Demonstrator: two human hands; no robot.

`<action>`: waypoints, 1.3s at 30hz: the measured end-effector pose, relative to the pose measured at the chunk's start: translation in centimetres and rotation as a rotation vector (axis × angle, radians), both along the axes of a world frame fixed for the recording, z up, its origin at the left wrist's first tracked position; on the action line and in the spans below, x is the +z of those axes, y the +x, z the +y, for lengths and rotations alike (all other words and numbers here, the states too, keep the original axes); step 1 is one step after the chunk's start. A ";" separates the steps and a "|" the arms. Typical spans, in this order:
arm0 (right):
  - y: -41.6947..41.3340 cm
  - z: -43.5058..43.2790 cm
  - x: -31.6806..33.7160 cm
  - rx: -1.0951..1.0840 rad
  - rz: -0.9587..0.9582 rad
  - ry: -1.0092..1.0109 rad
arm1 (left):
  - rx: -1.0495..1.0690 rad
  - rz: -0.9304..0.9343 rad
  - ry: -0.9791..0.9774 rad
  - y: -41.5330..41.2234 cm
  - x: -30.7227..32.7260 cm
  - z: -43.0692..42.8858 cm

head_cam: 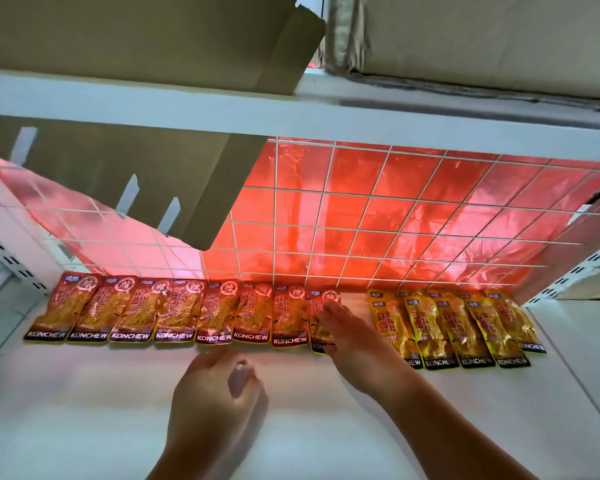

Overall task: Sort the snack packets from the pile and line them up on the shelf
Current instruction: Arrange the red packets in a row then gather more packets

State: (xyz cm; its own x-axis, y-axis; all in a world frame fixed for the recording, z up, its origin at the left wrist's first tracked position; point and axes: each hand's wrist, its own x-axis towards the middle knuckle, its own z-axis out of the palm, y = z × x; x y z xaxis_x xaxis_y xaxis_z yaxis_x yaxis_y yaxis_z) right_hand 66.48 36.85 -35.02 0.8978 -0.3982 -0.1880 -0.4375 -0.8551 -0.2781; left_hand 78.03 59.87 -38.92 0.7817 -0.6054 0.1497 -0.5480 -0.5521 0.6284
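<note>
Snack packets (253,317) line the white shelf (84,410) mid-frame against a red-backed wire grid (361,216). Right hand (347,327) presses flat on the end red packet (321,301); left hand (215,396) hovers loosely curled, empty.

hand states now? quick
Left hand: open, loosely curled, holding nothing visible.
Right hand: open, fingers resting on the end red packet.

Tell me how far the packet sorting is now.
Done: seven red KONCHEW packets lie in a row on the shelf, yellow packets overlap at right. In hand: the right hand rests on an eighth red packet; the left hand holds nothing. Left: unclear, no pile is in view.
</note>
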 end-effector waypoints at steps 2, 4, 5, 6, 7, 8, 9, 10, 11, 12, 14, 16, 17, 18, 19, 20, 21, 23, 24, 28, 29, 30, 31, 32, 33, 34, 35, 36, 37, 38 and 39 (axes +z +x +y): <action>0.2 0.0 0.2 0.000 0.020 0.003 | -0.011 -0.018 -0.003 0.1 -0.1 0.1; 0.2 0.1 0.2 -0.004 0.023 0.000 | -0.022 -0.027 -0.005 0.1 0.0 0.1; 0.2 0.1 0.3 -0.008 0.025 -0.001 | -0.025 -0.029 -0.004 0.1 0.0 0.1; 0.2 0.2 0.3 -0.011 0.026 -0.002 | -0.027 -0.028 -0.004 0.1 0.0 0.1; 0.3 0.3 0.3 -0.011 0.030 -0.003 | -0.027 -0.024 -0.003 0.1 0.1 0.1; 0.4 0.3 0.4 -0.008 0.031 -0.007 | -0.027 -0.028 -0.002 0.1 0.1 0.0; 0.5 0.3 0.5 -0.003 0.032 -0.015 | -0.028 -0.034 -0.003 0.1 0.2 0.0; 0.5 0.4 0.6 0.000 0.031 -0.021 | -0.029 -0.041 -0.005 0.1 0.2 0.0; 0.5 0.5 0.6 0.001 0.030 -0.025 | -0.029 -0.046 -0.008 0.1 0.2 0.0; 0.5 0.5 0.7 0.001 0.027 -0.026 | -0.030 -0.051 -0.009 0.1 0.2 0.0; 0.5 0.6 0.7 0.000 0.027 -0.027 | -0.032 -0.053 -0.010 0.0 0.3 0.0; 0.5 0.5 0.7 -0.002 0.025 -0.029 | -0.036 -0.051 -0.013 0.0 0.3 0.0; 0.6 0.5 0.7 -0.003 0.025 -0.029 | -0.038 -0.050 -0.011 0.0 0.3 0.0; 0.6 0.5 0.7 -0.002 0.025 -0.029 | -0.041 -0.050 -0.007 0.0 0.3 0.0; 0.5 0.5 0.7 -0.003 0.019 -0.028 | -0.043 -0.051 -0.004 0.0 0.2 0.0; 0.4 0.6 0.7 -0.009 0.006 -0.021 | -0.044 -0.052 -0.003 0.0 0.2 0.0; 0.3 0.7 0.7 -0.022 -0.015 -0.012 | -0.042 -0.052 -0.004 0.0 0.2 -0.1; -0.2 1.1 0.6 -0.055 -0.075 -0.002 | -0.038 -0.046 -0.008 0.0 0.3 -0.1; -0.5 1.3 0.6 -0.073 -0.104 -0.006 | -0.035 -0.041 -0.011 0.0 0.3 -0.1; -2.6 2.5 -0.1 -0.149 -0.187 0.015 | -0.020 -0.018 -0.041 -0.1 0.2 -0.1; -3.2 3.0 -0.4 -0.156 -0.197 0.024 | -0.019 -0.019 -0.056 -0.1 0.2 0.0; -3.8 3.4 -0.7 -0.162 -0.195 0.029 | -0.018 -0.022 -0.071 -0.2 0.3 0.0; -4.4 4.0 -0.9 -0.163 -0.188 0.027 | -0.020 -0.030 -0.081 -0.2 0.4 0.0; -4.8 4.5 -1.3 -0.157 -0.175 0.020 | -0.029 -0.046 -0.087 -0.3 0.4 0.0; -5.1 5.0 -1.6 -0.146 -0.158 0.011 | -0.043 -0.063 -0.088 -0.4 0.5 -0.1; -5.3 5.5 -2.0 -0.141 -0.148 0.004 | -0.056 -0.076 -0.088 -0.5 0.6 -0.1; -5.5 6.0 -2.4 -0.148 -0.154 -0.006 | -0.067 -0.084 -0.087 -0.6 0.6 0.0; -5.6 6.4 -2.9 -0.165 -0.180 -0.017 | -0.075 -0.091 -0.085 -0.6 0.5 0.0; -5.7 6.7 -3.2 -0.189 -0.213 -0.020 | -0.079 -0.096 -0.083 -0.6 0.5 0.0; -5.8 6.9 -3.3 -0.215 -0.246 -0.018 | -0.081 -0.095 -0.081 -0.7 0.5 0.1; -5.8 7.2 -3.4 -0.234 -0.275 -0.018 | -0.082 -0.093 -0.079 -0.7 0.5 0.1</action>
State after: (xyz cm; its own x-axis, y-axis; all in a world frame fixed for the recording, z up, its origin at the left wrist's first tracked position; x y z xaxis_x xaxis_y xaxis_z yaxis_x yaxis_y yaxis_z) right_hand 60.66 44.01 -38.38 0.7981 -0.5998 0.0572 -0.5327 -0.7468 -0.3981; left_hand 77.31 59.95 -38.44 0.7105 -0.6502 0.2691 -0.6471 -0.4535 0.6128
